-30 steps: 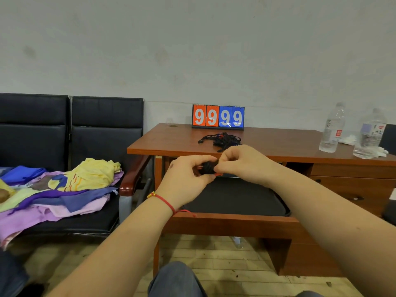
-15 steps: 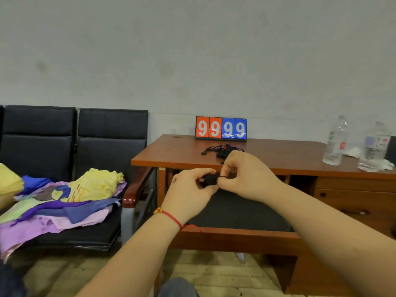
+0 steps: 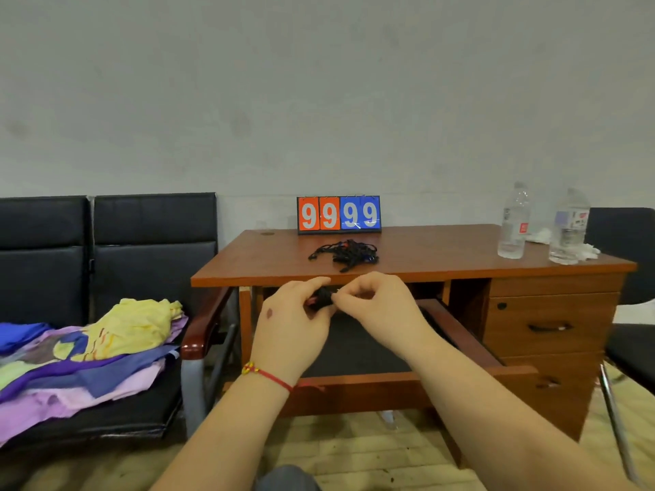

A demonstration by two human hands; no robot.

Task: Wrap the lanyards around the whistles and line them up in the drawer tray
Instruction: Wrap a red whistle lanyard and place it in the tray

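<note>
Pinching a black lanyard-wrapped whistle (image 3: 320,298), mostly hidden, the left hand (image 3: 290,324) and right hand (image 3: 381,306) grasp it above the open drawer tray (image 3: 460,334); a scoreboard (image 3: 339,214) on the counter (image 3: 443,256) reads 9999.

Whistle (image 3: 320,299), frame centre: mostly hidden between left hand (image 3: 294,320) and right hand (image 3: 382,306); only black cord and a red speck show. Tangled pile (image 3: 345,253) on desk: items too small to count. Chair (image 3: 627,313): cut by right edge.

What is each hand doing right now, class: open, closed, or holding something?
Left hand: grips the lanyard-wrapped whistle.
Right hand: pinches the same whistle's black lanyard.
</note>
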